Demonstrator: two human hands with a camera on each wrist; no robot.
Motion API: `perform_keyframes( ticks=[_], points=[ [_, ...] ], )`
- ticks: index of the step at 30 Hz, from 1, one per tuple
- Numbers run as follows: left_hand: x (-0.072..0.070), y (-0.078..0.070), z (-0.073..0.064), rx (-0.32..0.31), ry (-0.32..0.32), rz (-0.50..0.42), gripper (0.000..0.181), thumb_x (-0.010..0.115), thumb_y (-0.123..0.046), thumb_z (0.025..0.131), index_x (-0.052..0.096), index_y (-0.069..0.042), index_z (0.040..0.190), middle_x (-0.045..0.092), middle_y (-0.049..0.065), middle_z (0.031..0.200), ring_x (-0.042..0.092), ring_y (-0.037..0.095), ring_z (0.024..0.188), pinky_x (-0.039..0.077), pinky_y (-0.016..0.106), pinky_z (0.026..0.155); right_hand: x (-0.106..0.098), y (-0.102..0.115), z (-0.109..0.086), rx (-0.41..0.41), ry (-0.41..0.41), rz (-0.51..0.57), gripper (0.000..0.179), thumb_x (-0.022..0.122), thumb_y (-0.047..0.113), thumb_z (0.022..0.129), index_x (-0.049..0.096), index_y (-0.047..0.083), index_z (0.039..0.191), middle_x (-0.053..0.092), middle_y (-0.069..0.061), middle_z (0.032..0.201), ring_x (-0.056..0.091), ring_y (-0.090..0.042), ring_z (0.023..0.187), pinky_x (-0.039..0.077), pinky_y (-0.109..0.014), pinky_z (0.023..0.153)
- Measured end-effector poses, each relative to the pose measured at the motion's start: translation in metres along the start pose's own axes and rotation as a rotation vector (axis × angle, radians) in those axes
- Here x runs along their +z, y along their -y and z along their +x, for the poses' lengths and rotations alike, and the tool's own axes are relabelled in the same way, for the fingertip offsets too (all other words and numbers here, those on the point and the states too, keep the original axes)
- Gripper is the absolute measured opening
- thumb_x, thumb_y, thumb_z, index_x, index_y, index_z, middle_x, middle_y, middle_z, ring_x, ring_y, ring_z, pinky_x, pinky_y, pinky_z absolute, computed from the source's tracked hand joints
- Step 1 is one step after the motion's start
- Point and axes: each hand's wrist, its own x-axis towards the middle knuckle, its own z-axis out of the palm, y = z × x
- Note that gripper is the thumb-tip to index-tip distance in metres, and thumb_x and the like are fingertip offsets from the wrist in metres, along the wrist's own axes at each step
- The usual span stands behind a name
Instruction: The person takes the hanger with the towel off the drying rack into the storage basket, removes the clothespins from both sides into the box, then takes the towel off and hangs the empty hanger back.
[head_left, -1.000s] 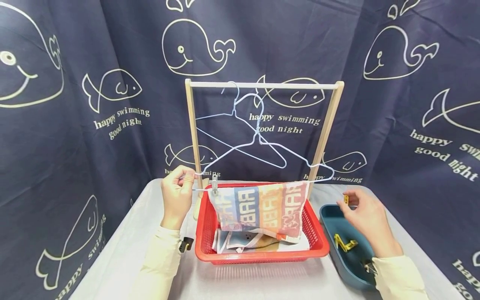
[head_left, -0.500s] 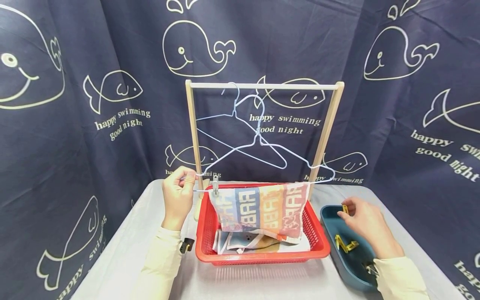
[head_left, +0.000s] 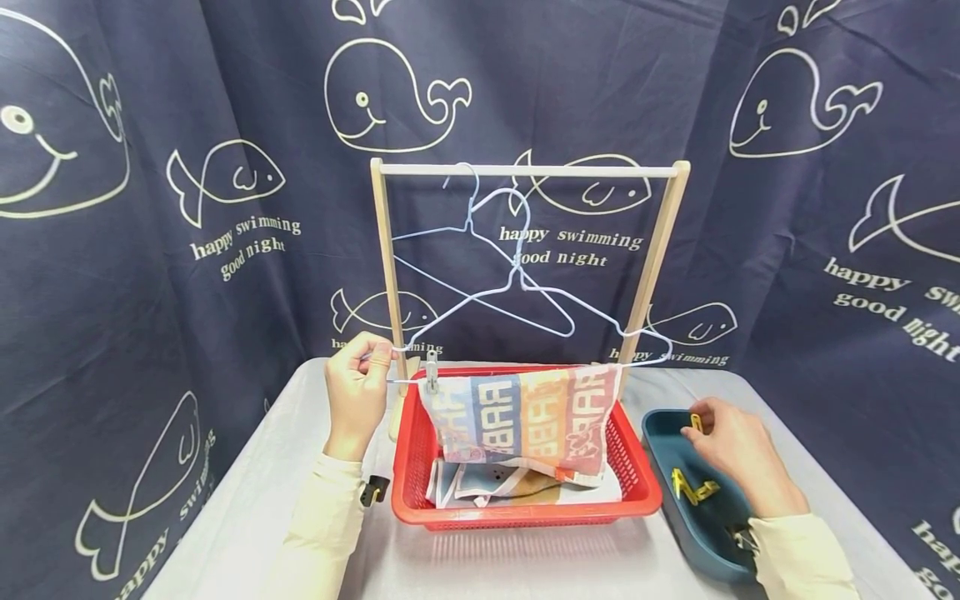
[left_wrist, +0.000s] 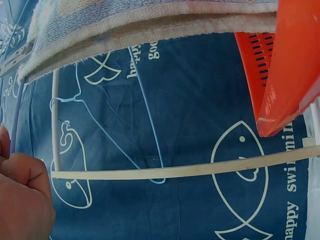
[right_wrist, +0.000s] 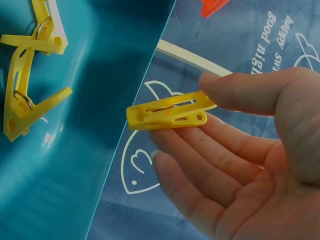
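My left hand (head_left: 356, 396) grips the left end of a light blue wire hanger (head_left: 577, 295). Over the hanger's bottom bar hangs a striped towel (head_left: 532, 417) with letters on it. A grey clothespin (head_left: 431, 372) fastens the towel's left corner to the bar; the right corner has no pin. My right hand (head_left: 738, 454) pinches a yellow clothespin (right_wrist: 167, 111) between thumb and fingers, over the far end of a teal bin (head_left: 660, 500). Inside that bin lie yellow clothespins (right_wrist: 30, 105) and a darker item, partly hidden by the right wrist.
A red basket (head_left: 525, 521) with folded cloth (head_left: 585, 492) in it stands below the towel. Behind it rises a wooden rack (head_left: 652, 258) with a second blue hanger (head_left: 427, 231) on its rail. A dark whale-print curtain (head_left: 247, 83) encloses the table (head_left: 247, 517).
My right hand has dipped slightly toward the teal bin with the yellow clothespin, its fingers shifting around it. The left hand, hanger and towel have stayed almost still.
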Motion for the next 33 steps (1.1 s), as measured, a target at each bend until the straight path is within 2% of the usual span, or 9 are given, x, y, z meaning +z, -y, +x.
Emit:
perform_keyframes(
  ticks=[7, 16, 26, 33],
  points=[
    [0.0002, 0.0005, 0.0010, -0.002, -0.001, 0.006, 0.023, 0.063, -0.002, 0.096, 0.069, -0.005, 0.074, 0.056, -0.006, 0.057, 0.034, 0.003, 0.044, 0.025, 0.022, 0.042, 0.0001, -0.0017, -0.0013, 0.037, 0.057, -0.004, 0.042, 0.077, 0.018, 0.085, 0.065, -0.008, 0.116, 0.071, -0.027, 0.103, 0.067, -0.045, 0.095, 0.050, -0.063, 0.086],
    [0.0002, 0.0004, 0.0002, -0.004, -0.004, 0.013, 0.023, 0.064, -0.004, 0.097, 0.069, -0.005, 0.074, 0.051, -0.004, 0.052, 0.033, 0.003, 0.044, 0.024, 0.023, 0.043, -0.0014, -0.0004, -0.0016, 0.046, 0.069, -0.005, 0.042, 0.076, 0.019, 0.087, 0.065, -0.008, 0.117, 0.071, -0.028, 0.104, 0.066, -0.045, 0.096, 0.050, -0.063, 0.087],
    [0.0010, -0.0001, 0.0012, -0.003, -0.005, -0.012, 0.021, 0.064, -0.002, 0.096, 0.069, 0.001, 0.076, 0.050, -0.005, 0.054, 0.034, 0.004, 0.045, 0.026, 0.022, 0.043, -0.0026, 0.0008, -0.0019, 0.039, 0.057, -0.010, 0.040, 0.075, 0.019, 0.087, 0.066, -0.007, 0.116, 0.071, -0.028, 0.104, 0.066, -0.045, 0.097, 0.050, -0.063, 0.087],
    [0.0007, 0.0009, 0.0008, -0.011, -0.009, -0.020, 0.022, 0.063, 0.000, 0.096, 0.069, -0.001, 0.075, 0.052, -0.004, 0.054, 0.033, 0.004, 0.045, 0.024, 0.022, 0.043, -0.0089, 0.0070, -0.0011, 0.018, 0.024, -0.002, 0.037, 0.074, 0.018, 0.088, 0.067, -0.007, 0.115, 0.072, -0.027, 0.103, 0.067, -0.045, 0.096, 0.050, -0.062, 0.085]
  ],
)
